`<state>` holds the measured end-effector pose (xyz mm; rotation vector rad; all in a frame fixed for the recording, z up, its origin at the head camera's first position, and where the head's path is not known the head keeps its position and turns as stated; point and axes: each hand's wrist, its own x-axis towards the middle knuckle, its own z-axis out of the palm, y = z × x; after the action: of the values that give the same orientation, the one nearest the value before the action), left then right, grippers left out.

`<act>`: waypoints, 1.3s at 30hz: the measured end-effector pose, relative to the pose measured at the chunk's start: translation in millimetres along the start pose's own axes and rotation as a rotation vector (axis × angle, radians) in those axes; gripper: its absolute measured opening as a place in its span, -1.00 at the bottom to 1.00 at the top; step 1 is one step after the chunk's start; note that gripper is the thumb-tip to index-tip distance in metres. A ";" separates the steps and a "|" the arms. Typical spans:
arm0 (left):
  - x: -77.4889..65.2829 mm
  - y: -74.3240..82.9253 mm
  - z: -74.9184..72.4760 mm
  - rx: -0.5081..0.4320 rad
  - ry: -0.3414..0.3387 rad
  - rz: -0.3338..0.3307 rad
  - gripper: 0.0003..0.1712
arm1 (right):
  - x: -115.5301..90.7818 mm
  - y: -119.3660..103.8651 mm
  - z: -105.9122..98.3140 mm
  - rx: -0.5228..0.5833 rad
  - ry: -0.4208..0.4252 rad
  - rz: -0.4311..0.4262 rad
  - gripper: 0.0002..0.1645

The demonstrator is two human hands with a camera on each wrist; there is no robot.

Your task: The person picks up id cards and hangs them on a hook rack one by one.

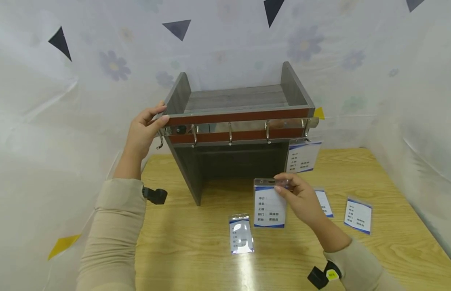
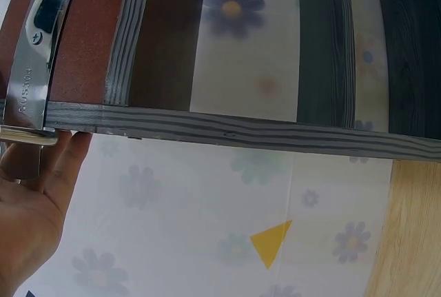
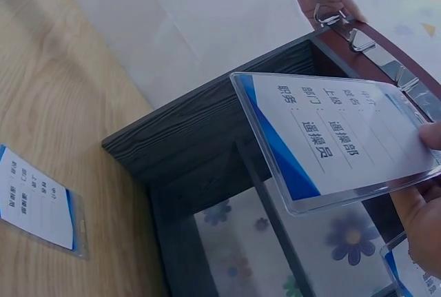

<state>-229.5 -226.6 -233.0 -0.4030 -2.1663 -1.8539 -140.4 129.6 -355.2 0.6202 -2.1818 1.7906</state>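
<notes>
My left hand (image 1: 139, 131) grips the upper left corner of a grey wooden shelf (image 1: 240, 98), thumb at the front and fingers against the side. Across the shelf's front runs a metal hook rail (image 2: 31, 69) on a reddish-brown strip. Between thumb and fingers, my right hand (image 1: 300, 198) pinches the clear top edge of a badge holder (image 1: 270, 206) with a white and blue card. That badge (image 3: 331, 138) is held in front of the shelf's lower opening, below the hooks. From the rightmost hook (image 1: 307, 129) hangs another badge (image 1: 303, 157).
One badge (image 1: 241, 234) lies on the wooden table (image 1: 196, 250) in front of the shelf. Two more, a partly hidden badge (image 1: 324, 203) and a far-right badge (image 1: 358, 216), lie right of it. A patterned white curtain (image 1: 225, 48) encloses the table at the back and sides.
</notes>
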 end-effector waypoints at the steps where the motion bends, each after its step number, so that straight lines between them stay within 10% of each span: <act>1: -0.2 -0.2 0.0 -0.003 0.000 0.002 -0.52 | 1.0 -1.5 -0.2 0.007 0.004 -0.007 -0.78; 39: -1.1 -0.8 3.3 -0.012 0.014 0.001 -0.55 | 44.7 -34.0 -9.1 0.061 0.042 -0.086 -0.77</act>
<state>-228.9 -223.5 -234.6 -0.3925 -2.1456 -1.8647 -164.2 125.9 -303.7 0.6730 -2.0485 1.8152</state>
